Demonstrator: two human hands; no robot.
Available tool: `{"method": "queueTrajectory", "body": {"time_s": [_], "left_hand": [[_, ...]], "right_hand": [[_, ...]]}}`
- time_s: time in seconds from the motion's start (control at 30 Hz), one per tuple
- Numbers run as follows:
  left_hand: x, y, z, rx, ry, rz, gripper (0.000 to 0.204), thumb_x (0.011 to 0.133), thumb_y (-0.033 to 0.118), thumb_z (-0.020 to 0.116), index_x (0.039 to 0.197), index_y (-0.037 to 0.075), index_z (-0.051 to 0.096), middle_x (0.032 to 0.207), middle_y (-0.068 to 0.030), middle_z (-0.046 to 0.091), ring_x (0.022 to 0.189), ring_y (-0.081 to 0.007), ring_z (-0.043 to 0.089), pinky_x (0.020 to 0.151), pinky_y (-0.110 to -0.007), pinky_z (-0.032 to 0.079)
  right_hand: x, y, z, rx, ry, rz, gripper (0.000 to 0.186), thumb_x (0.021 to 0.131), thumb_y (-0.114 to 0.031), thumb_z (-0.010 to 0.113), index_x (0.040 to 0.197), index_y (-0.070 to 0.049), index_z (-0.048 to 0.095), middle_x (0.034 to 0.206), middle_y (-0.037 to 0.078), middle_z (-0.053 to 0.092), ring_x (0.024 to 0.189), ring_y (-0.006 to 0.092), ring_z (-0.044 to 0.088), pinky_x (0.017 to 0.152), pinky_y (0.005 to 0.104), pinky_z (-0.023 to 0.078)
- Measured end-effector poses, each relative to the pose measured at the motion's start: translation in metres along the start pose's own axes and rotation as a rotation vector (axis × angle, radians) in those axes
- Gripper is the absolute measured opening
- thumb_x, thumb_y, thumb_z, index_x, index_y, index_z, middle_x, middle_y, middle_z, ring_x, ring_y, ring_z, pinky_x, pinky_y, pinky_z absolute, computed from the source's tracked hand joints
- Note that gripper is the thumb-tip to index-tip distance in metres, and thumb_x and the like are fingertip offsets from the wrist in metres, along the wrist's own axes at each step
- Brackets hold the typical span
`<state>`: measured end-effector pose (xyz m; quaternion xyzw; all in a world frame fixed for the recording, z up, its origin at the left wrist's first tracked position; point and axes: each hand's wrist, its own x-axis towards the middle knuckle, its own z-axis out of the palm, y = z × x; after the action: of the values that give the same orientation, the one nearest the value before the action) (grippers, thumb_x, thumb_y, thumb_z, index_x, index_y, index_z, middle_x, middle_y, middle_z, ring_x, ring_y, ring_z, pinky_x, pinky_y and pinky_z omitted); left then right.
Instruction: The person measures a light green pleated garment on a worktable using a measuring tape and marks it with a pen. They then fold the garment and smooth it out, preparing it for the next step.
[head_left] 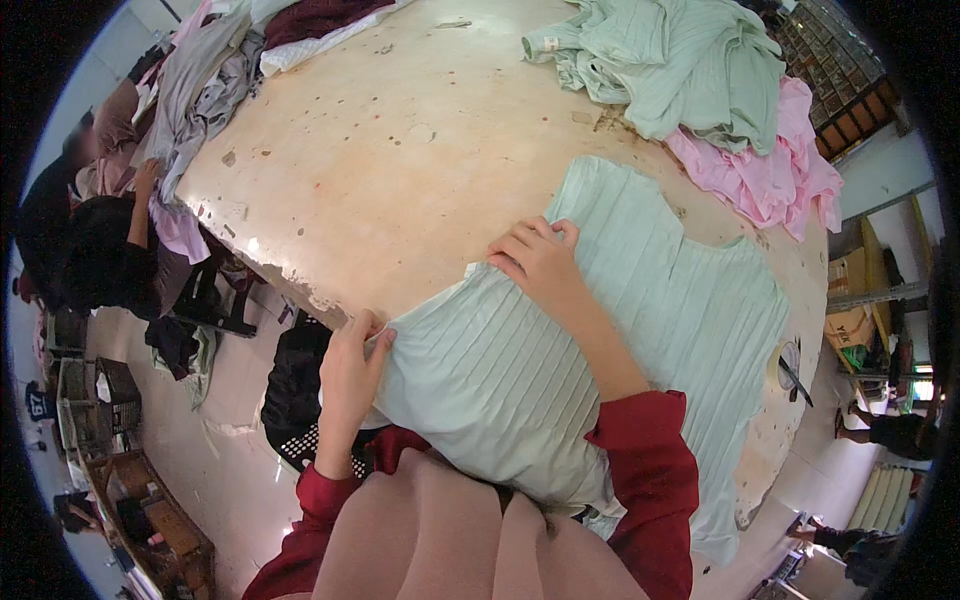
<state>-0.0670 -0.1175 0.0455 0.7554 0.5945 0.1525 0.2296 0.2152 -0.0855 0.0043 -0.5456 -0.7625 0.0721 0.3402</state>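
Observation:
A pale mint-green pleated garment lies spread over the near right part of the table, its lower portion hanging over the edge toward my lap. My left hand pinches a corner of its cloth at the left, just off the table's edge. Farther right, my right hand has its fingers curled on the garment's upper edge, gripping the fabric there. Between the two hands that edge runs in a slanting, fairly straight line. The undersides of the fingertips are partly hidden by the cloth.
On the worn table, green garments are heaped over pink cloth at the far right. Dark scissors lie by the right edge. Grey clothes hang at the left, where a person works.

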Motion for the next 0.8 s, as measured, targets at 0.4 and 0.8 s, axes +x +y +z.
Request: {"method": "queueTrajectory", "body": {"time_s": [0.4,0.8], "left_hand": [[0.018,0.075,0.074,0.068,0.042,0.536,0.063,0.090,0.032,0.059,0.144,0.007,0.040,0.146,-0.0202,0.039,0.136,-0.0384,0.035,0.111,-0.046,0.032],[0.018,0.067,0.078,0.143,-0.033,0.501,0.069,0.092,0.046,0.053,0.148,0.009,0.035,0.152,-0.0173,0.033,0.140,-0.0377,0.031,0.115,-0.048,0.024]], "right_hand": [[0.005,0.023,-0.052,-0.213,-0.211,0.105,0.027,0.093,-0.022,0.056,0.119,-0.015,0.060,0.125,0.004,0.058,0.120,0.0235,0.051,0.098,0.0430,0.035],[-0.012,0.056,-0.030,-0.350,-0.153,0.154,0.057,0.098,-0.040,0.049,0.148,-0.015,0.037,0.154,0.006,0.036,0.140,0.0257,0.035,0.114,0.0469,0.024]]}}
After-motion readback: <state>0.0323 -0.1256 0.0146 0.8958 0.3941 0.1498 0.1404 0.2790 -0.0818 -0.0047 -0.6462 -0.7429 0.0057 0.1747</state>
